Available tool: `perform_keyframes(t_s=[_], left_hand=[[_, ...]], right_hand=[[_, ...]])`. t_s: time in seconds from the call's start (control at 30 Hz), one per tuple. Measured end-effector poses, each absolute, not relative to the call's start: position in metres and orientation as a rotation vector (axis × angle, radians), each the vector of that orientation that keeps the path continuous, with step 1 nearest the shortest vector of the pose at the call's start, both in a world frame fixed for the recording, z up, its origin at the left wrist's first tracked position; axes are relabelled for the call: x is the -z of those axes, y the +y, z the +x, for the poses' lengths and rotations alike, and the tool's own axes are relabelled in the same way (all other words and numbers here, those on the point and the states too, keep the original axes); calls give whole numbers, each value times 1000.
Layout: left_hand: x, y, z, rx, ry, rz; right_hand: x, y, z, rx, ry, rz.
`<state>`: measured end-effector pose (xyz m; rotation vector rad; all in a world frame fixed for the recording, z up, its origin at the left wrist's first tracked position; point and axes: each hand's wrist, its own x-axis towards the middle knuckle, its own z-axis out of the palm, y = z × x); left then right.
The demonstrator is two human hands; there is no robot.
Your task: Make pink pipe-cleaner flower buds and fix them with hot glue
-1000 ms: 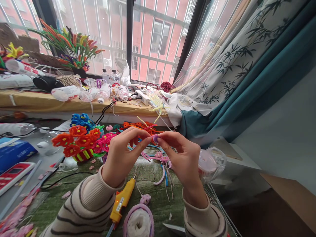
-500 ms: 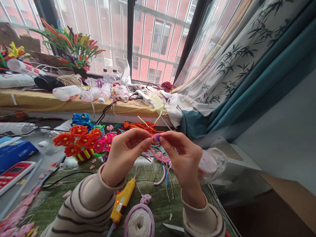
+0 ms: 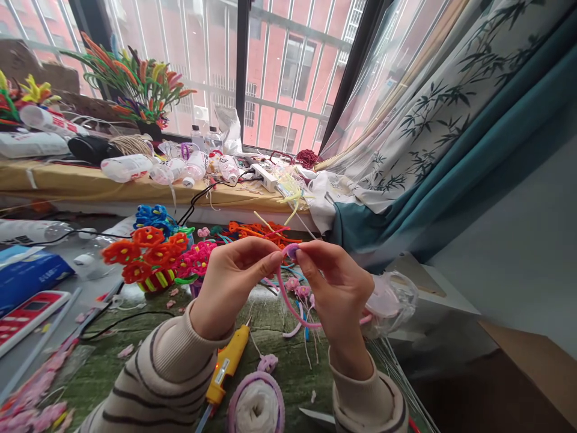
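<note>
Between my two hands is a pink pipe cleaner, its upper end bent round a small purple piece. My left hand pinches the pipe cleaner at the left of the bend. Thumb and finger of my right hand press on the purple piece from the other side. The rest of the pipe cleaner curves down and passes behind my right hand. Below my hands lie a yellow glue gun and a round white roll with a lilac fuzzy rim.
Orange pipe-cleaner flowers in a striped pot stand left of my hands, beside blue and magenta ones. Small pink flowers on stems lie behind. A blade lies at the front edge. A clear plastic container stands at the right.
The pink pipe cleaner now hangs in a wider, lower curve beneath my hands. Both hands keep their pinch and appear slightly further right as the view shifts.
</note>
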<state>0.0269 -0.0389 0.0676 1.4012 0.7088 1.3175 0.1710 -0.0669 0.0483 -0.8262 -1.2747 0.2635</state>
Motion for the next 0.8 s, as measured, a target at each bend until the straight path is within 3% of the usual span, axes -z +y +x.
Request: perform_keyframes(t_s=[0.8], left_hand=[[-71, -51, 34, -1406, 708, 1333]], right_hand=[[-46, -70, 159, -272, -1155, -817]])
